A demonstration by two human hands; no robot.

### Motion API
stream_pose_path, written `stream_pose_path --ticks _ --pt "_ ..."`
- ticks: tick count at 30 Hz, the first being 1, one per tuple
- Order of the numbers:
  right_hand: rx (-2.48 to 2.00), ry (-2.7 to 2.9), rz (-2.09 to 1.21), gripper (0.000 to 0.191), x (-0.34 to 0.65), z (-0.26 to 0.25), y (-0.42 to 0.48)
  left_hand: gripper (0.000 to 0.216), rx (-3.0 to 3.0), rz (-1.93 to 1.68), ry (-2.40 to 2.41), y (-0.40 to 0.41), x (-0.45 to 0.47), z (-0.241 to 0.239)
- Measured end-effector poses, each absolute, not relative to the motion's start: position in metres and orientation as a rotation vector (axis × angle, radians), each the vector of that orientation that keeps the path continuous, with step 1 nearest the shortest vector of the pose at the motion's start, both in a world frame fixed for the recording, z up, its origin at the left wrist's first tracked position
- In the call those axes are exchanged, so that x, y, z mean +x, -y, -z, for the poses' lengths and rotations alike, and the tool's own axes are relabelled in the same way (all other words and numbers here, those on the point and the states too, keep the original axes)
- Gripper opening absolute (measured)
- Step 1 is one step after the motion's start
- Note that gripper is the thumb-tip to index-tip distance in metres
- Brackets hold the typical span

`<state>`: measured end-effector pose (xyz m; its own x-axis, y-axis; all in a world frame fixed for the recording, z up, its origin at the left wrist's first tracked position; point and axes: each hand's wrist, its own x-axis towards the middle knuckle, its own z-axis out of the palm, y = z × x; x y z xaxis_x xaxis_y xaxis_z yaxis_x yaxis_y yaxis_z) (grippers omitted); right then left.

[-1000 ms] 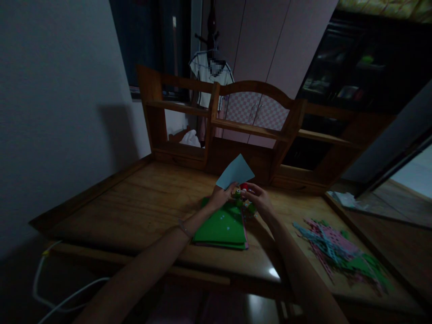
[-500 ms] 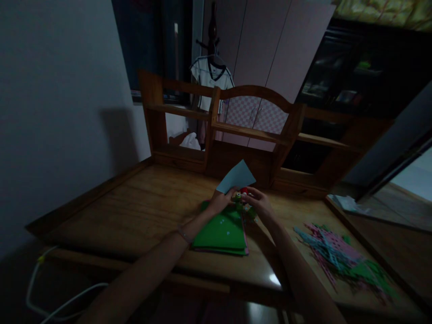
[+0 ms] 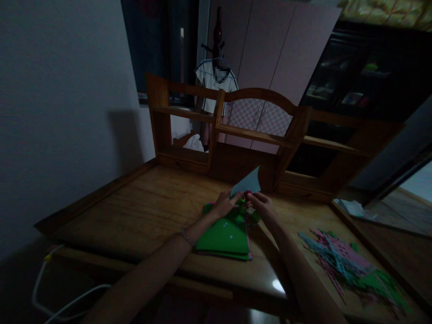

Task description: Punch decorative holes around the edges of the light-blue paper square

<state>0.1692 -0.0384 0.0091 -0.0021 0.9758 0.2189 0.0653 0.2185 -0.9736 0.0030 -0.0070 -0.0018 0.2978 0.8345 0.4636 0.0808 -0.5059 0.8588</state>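
Head view: blue paper (image 3: pixel 248 181) between hands (image 3: pixel 225 205)

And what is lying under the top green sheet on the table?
Below the green sheet, more green and a thin pink edge show, above the wooden tabletop. The rest is covered, so I cannot count the sheets.

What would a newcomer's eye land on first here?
Probably the bright green sheets stacked mid-desk, with the left hand above them holding up a pale blue sheet. Close by, a small red thing stands out in the right hand. Over on the desk's right lies a jumbled pile of pink, blue and green strips.
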Motion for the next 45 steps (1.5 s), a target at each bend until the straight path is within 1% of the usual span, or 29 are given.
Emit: stream_pose_path --ticks 7,14,21,31,38,45 --pt "-1.135 1.223 -1.054 0.036 0.1654 -0.0087 0.0358 0.039 1.668 -1.279 -0.761 0.0015 0.0067 0.0107" --pt "-1.185 1.254 -1.064 0.036 0.1637 -0.0098 0.0386 0.040 1.546 -1.196 -0.709 0.0052 0.0053 0.0076" --pt "-1.189 1.223 -1.062 0.037 0.1651 -0.0071 0.0360 0.036 1.469 -1.188 -0.677 0.0056 0.0045 0.0049" --pt "-1.066 1.128 -1.197 0.036 0.1655 -0.0017 0.0319 0.035 1.419 -1.161 -0.705 0.0034 0.0060 0.0075" --pt "-1.063 1.100 -1.239 0.036 0.1629 -0.0024 0.0328 0.032 1.369 -1.169 -0.680 0.0001 0.0063 0.0127" --pt "-1.046 1.101 -1.248 0.034 0.1616 -0.0065 0.0361 0.034 1.366 -1.108 -0.712 0.0009 0.0055 0.0106"
